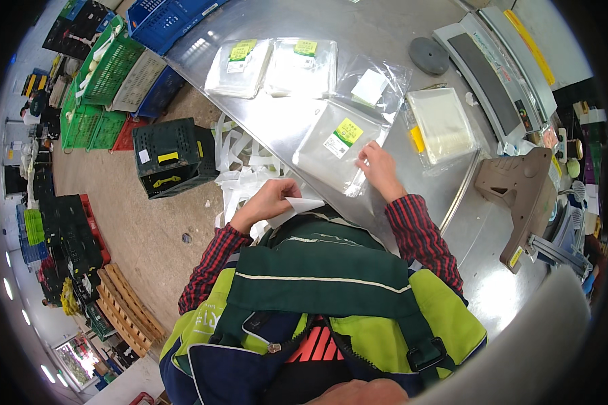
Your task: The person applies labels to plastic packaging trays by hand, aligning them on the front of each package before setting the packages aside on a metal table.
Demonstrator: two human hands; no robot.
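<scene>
My left hand pinches a strip of white backing paper at the near edge of the steel table. Over the right side of a stack of clear plastic bags is my right hand, its fingers curled close to the bag surface. Whether they grip anything cannot be made out. A green, yellow and white label is on the top bag. Behind lie two more labelled bag stacks, one on the left and one beside it. A loose clear bag has a white sheet on it.
To the right are a wrapped bag pack, a grey disc, a long grey machine and a brown plastic device. Tangled white strips hang or lie beyond the table's left edge, near a dark folding crate on the floor.
</scene>
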